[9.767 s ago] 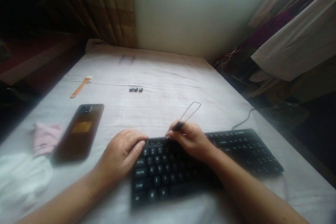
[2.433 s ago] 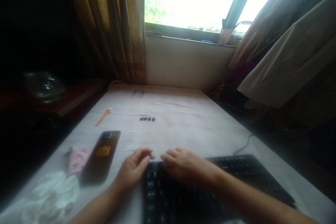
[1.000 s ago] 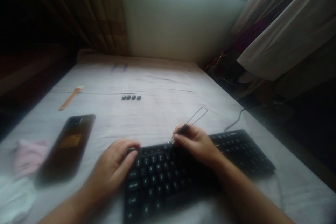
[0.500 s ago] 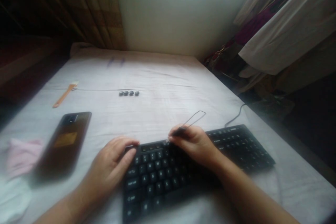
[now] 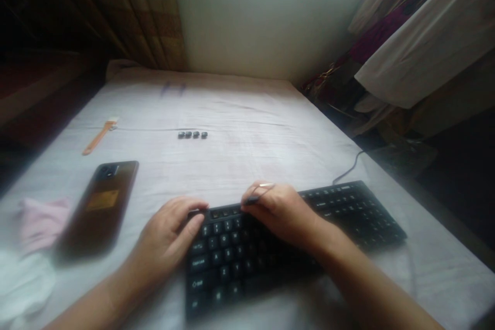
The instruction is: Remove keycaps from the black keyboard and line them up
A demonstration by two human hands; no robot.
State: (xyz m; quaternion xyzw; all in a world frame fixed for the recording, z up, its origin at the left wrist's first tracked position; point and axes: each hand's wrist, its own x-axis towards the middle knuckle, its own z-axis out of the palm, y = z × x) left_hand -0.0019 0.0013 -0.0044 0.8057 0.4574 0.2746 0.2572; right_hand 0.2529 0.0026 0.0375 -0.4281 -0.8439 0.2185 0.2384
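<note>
A black keyboard [image 5: 232, 258] lies on the pale bedsheet in front of me. My left hand [image 5: 174, 232] grips its upper left corner between thumb and fingers. Over the top row, my right hand [image 5: 274, 211] pinches a wire keycap puller [image 5: 253, 199] by its dark grip. The wire loop lies back across the fingers, and the fingertips hide the spot they touch on the top row. Just left of them, several places in that row look bare of keycaps. Farther back, several dark keycaps [image 5: 192, 135] sit in a short line on the sheet.
An orange-handled brush [image 5: 97, 138] lies at the far left. Nearer are a brown phone [image 5: 102, 211], a pink cloth [image 5: 42, 221] and a white cloth [image 5: 25, 286]. The keyboard's cable [image 5: 350, 167] runs off the sheet's right edge. Clothes [image 5: 421, 46] hang at the right.
My right hand has turned the keycap puller, so its wire loop now lies low over the fingers instead of sticking up to the right. The left hand keeps its hold on the keyboard.
</note>
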